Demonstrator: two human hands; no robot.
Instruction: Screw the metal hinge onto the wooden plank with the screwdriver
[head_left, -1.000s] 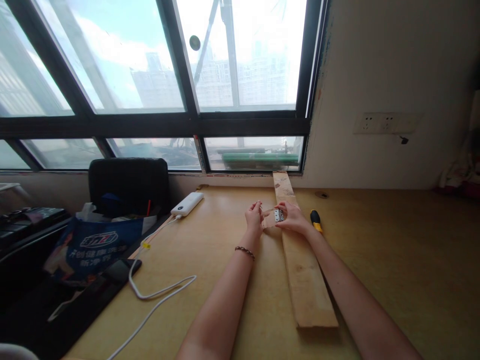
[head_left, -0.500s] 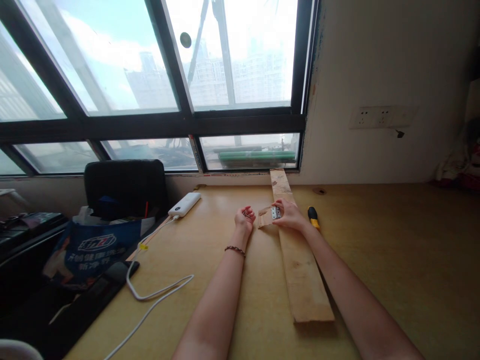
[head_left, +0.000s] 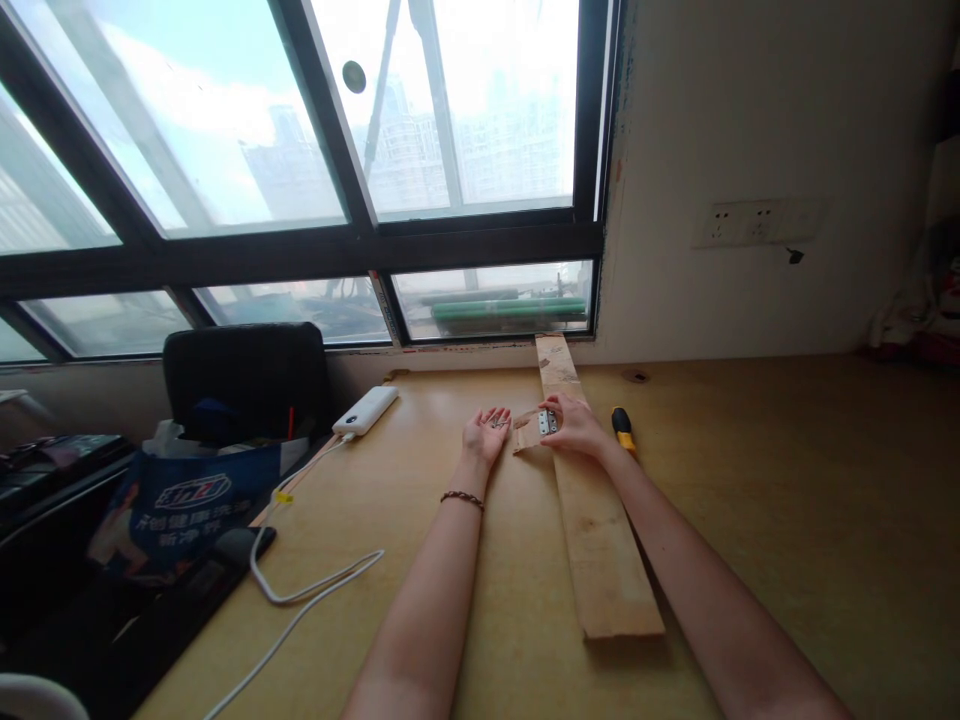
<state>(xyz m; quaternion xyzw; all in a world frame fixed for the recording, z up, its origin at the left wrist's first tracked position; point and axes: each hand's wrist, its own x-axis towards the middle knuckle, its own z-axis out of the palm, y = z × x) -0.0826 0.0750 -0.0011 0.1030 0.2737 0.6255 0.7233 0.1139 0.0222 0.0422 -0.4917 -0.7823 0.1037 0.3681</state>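
A long wooden plank [head_left: 604,560] lies on the table, running back to the window wall. My right hand [head_left: 576,428] bends over it, thumb and fingers closed on a small silver metal hinge [head_left: 548,422]. Beneath the hinge, a short brown piece [head_left: 527,432], wood or cardboard, juts past the plank's left side. Just left of that, my left hand [head_left: 484,437] is turned palm up with its fingers loosely spread. Small metal screws [head_left: 498,424] rest in the palm. Right of the plank lies a yellow and black screwdriver [head_left: 623,430], partly hidden by my right arm.
A white power bank [head_left: 366,410] with a white cable [head_left: 322,592] lies on the table's left part. Beyond the left edge stand a black chair [head_left: 244,370] and a blue bag [head_left: 191,510]. Wall sockets [head_left: 757,222] are at the right.
My left hand's fingers have uncurled, so the screws in the palm show more. The right hand stays at the hinge. The whole view has shifted slightly.
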